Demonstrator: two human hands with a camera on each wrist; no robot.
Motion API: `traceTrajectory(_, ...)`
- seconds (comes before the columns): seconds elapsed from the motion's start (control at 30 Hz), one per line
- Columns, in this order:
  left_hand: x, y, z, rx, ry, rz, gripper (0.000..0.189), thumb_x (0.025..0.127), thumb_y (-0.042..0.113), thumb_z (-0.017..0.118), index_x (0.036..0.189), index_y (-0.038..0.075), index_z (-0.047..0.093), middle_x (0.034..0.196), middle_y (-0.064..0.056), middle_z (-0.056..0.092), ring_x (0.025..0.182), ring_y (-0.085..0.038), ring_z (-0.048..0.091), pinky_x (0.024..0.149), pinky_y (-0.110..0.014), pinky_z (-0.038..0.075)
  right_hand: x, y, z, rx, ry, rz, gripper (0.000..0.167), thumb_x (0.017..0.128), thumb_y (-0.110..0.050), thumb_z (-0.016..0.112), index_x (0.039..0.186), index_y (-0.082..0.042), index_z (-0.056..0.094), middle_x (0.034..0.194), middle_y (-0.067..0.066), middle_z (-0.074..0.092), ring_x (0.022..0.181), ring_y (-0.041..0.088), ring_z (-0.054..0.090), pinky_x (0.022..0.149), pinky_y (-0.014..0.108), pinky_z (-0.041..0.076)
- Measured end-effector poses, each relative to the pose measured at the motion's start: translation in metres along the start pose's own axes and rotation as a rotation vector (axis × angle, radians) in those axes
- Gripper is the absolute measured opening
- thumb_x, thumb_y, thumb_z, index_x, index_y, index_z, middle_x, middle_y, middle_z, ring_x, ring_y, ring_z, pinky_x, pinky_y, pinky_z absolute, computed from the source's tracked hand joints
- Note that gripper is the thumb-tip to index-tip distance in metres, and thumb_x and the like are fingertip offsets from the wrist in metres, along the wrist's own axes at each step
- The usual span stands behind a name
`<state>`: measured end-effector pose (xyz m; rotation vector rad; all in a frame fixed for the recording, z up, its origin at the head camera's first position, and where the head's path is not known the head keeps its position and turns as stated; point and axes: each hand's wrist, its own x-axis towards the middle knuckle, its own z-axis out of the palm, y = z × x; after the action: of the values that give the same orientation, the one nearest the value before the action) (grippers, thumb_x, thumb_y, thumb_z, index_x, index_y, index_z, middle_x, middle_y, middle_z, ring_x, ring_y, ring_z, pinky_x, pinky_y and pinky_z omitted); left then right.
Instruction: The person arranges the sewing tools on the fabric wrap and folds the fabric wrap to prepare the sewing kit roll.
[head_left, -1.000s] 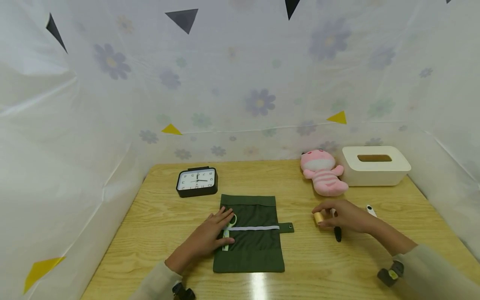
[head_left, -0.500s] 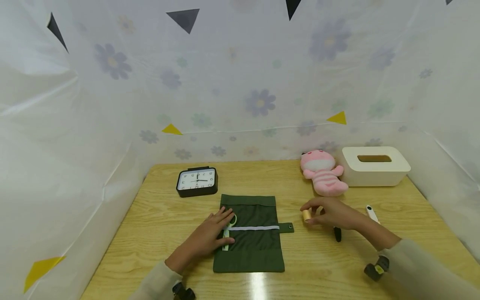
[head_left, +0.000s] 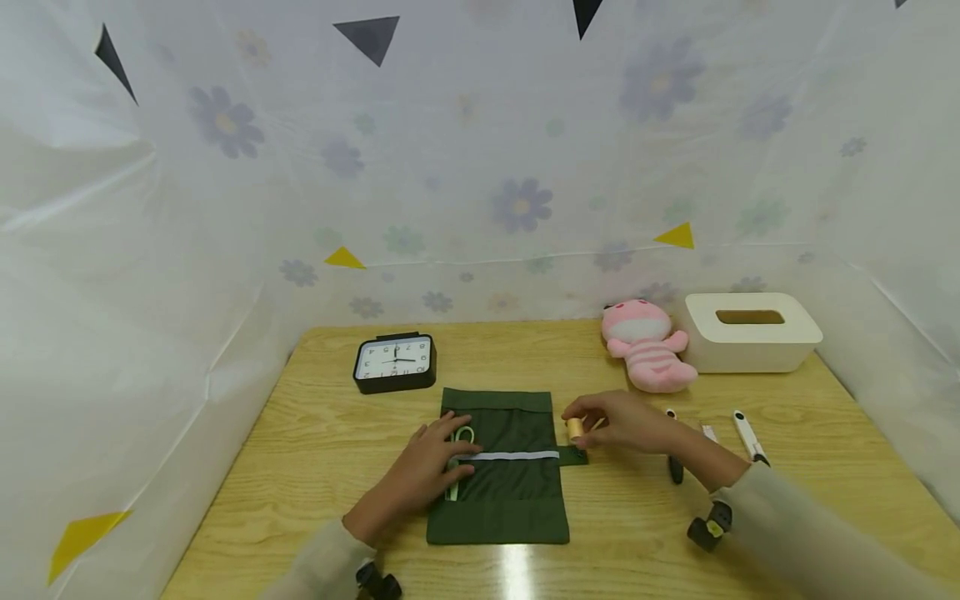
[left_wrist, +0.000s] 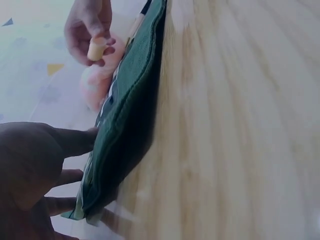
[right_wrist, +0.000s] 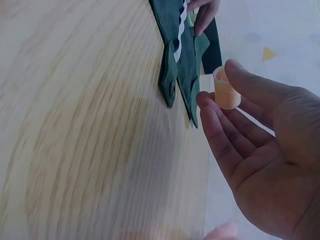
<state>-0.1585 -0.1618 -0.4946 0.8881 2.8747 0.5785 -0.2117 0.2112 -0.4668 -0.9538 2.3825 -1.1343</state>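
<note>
Right hand (head_left: 626,423) pinches the small tan roll (head_left: 574,428) — left hand (head_left: 420,468) rests flat on the green pouch (head_left: 510,492).

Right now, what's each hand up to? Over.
Left hand flat on green pouch, by scissors. Right hand pinching tan roll at pouch's edge. Nothing between.

A pale wooden table with visible grain (head_left: 315,450) fills the lower view, a streak of light glaring on its near edge. Thin white sheeting printed with faded flowers (head_left: 517,204) walls it in behind and on both sides, dotted with yellow and dark triangles
</note>
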Motion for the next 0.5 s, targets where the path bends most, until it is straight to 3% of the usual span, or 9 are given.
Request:
traceTrajectory(0.27, 0.008, 0.004, 0.008, 0.100, 0.121, 0.046, 0.011, 0.091, 0.030, 0.081, 0.099, 0.023, 0.076, 0.142, -0.008, 0.059, 0.134, -0.033, 0.053, 0.102, -0.062, 0.046, 0.024, -0.015, 0.018, 0.041, -0.025, -0.031, 0.039, 0.097, -0.028, 0.075, 0.130, -0.008, 0.069, 0.120, 0.005, 0.071, 0.099, 0.012, 0.068, 0.078, 0.030, 0.058)
traceTrajectory(0.5, 0.011, 0.005, 0.008, 0.125, 0.162, 0.061, 0.011, 0.089, 0.027, 0.083, 0.093, 0.022, 0.075, 0.132, -0.004, 0.064, 0.122, -0.027, 0.061, 0.098, -0.059, 0.049, 0.046, -0.021, 0.033, 0.110, -0.020, -0.016, 0.038, 0.101, -0.026, 0.070, 0.132, -0.004, 0.067, 0.109, 0.001, 0.073, 0.091, 0.016, 0.071, 0.076, 0.031, 0.058)
